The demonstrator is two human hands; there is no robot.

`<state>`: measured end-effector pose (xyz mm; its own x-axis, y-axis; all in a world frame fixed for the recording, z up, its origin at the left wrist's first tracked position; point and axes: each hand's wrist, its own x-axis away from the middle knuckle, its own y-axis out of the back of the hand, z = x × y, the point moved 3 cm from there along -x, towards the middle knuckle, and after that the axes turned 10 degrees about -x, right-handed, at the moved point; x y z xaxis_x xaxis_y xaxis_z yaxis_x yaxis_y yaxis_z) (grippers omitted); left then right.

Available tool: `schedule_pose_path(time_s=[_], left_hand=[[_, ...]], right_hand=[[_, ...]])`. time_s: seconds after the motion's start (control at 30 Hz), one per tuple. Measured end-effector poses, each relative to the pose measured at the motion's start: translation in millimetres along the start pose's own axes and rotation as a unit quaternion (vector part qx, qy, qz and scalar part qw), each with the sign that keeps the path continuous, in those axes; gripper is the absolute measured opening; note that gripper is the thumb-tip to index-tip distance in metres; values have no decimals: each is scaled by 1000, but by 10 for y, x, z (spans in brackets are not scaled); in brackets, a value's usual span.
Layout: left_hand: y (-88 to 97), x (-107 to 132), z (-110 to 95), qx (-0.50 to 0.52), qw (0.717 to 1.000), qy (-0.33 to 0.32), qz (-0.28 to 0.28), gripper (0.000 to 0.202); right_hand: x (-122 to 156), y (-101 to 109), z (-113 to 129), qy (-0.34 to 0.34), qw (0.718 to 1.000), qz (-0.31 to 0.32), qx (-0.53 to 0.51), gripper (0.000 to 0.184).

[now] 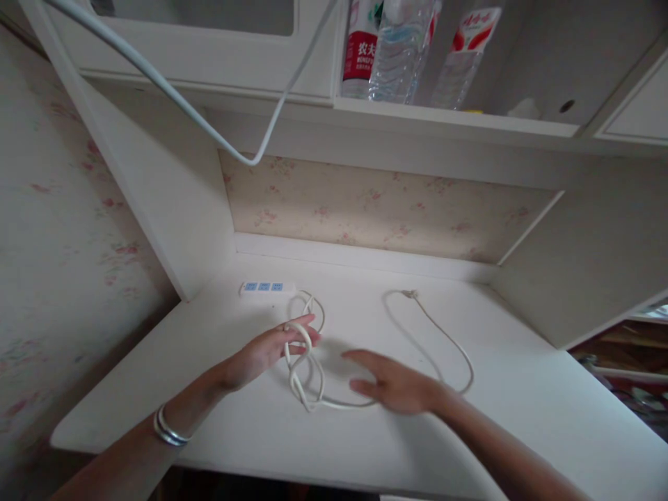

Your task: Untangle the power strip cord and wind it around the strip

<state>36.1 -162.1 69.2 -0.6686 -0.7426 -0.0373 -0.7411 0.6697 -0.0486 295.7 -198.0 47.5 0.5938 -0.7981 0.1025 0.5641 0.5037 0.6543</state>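
Loops of a white power cord point(322, 379) hang tangled from my left hand point(282, 348), around its fingers and above the desk. One end of the cord runs to a white power strip point(266, 287) with blue sockets, lying flat at the back left. My right hand point(399, 383) is a little to the right of the loops, thumb and fingers apart. The cord passes beneath or behind this hand, and whether they touch I cannot tell. From there it curves right and back to its plug end point(410, 293), lying on the desk.
The white desk point(229, 424) is walled by side panels, with floral wallpaper behind. Overhead, a shelf point(454, 118) holds several plastic bottles point(399, 52). A pale hanging cable point(253, 161) dips in front of the upper cabinet.
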Motion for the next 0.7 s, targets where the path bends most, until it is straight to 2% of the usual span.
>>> schedule_pose_path(time_s=[0.07,0.1,0.17,0.2,0.27,0.37,0.43,0.53,0.63,0.7], left_hand=[[-70,-118,72,-105,994,18,14,39],[-102,-175,114,-166,986,26,19,40],[-154,-268,209,-270,961,38,47,43],[-167,-301,257,-309,948,37,68,44],[-156,-339,338,-369,923,19,103,46],[-89,-360,422,-421,898,3,132,52],[-71,-388,451,-404,904,2,142,53],[-130,-505,454,-287,952,1,110,58],[-305,-670,408,-74,995,-3,59,75],[-478,-756,349,37,997,-16,59,89]], right_hand=[[65,-469,142,46,995,28,87,47],[81,-646,151,52,989,27,132,37],[99,-841,87,52,979,11,195,22],[111,-859,32,50,976,4,211,19],[158,-753,-87,37,977,-11,211,18],[273,-378,-195,1,985,-60,164,26],[333,-122,-183,1,987,-101,122,30],[328,107,-94,32,987,-151,45,33],[203,138,-50,21,975,-216,-53,36],[89,89,-63,-15,954,-274,-125,40]])
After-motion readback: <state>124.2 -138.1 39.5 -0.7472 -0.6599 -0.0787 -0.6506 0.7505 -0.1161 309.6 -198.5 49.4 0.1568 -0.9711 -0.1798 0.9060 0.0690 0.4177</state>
